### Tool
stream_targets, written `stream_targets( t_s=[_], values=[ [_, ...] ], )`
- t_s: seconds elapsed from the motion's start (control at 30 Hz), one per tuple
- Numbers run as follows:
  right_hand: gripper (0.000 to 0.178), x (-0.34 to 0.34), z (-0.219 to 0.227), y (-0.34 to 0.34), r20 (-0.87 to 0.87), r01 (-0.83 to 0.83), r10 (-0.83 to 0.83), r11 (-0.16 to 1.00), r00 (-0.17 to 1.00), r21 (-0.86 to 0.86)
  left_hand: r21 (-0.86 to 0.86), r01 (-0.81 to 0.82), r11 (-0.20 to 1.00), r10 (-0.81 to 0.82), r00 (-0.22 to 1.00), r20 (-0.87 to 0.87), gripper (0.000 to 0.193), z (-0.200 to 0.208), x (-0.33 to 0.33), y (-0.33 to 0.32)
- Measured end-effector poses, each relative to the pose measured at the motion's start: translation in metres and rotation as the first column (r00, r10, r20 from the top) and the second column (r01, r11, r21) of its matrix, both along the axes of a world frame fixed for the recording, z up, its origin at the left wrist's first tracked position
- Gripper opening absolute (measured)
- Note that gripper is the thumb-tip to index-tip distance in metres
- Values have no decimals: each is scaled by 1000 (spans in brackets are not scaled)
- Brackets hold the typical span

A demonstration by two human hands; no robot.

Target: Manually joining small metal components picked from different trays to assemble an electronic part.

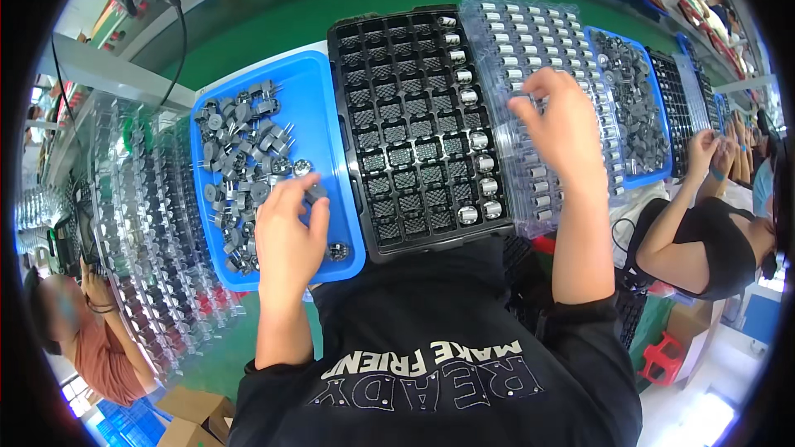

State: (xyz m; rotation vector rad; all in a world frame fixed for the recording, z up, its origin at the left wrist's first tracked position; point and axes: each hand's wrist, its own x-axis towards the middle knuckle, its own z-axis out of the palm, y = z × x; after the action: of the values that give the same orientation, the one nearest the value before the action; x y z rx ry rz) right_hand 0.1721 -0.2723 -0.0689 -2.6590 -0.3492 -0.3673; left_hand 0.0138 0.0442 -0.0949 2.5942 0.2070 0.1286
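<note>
My left hand (288, 236) is over the right part of a blue tray (308, 103), fingers closed on a small dark grey plastic part (315, 193). Around it lie many loose grey parts (240, 128) with metal pins. Above a clear plastic tray (515, 161) of silver cylinders (532, 38), my right hand (567, 124) has its thumb and forefinger curled together at the tray's left side. What is between those fingertips is too small to make out. Between the hands lies a black pocketed tray (404, 131), with silver cylinders (465, 77) along its right column.
A second blue tray (667, 149) of grey parts stands to the right. Stacked clear trays (153, 240) rise at the left. Co-workers sit on both sides, one with hands (710, 151) raised at the right. A red stool (662, 360) stands on the floor.
</note>
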Motion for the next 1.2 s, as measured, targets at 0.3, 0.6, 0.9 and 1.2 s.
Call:
stream_targets(
  t_s=[0.3,0.6,0.9,1.2],
  values=[
    [15,17,4,-3,-294,187,-181,982,938,-9,-451,-168,877,236,967,99,26,-8,-6,25],
    [18,11,-6,-21,-283,-5,51,987,958,160,-819,-80,569,226,972,62,18,-8,-6,30],
    [11,-25,26,12,-348,4,251,806,903,591,-960,51,274,109,990,84,25,7,6,1],
    [22,-102,20,92,-158,16,600,235,784,972,-985,170,-19,-62,983,171,41,12,19,-25]
  ],
)
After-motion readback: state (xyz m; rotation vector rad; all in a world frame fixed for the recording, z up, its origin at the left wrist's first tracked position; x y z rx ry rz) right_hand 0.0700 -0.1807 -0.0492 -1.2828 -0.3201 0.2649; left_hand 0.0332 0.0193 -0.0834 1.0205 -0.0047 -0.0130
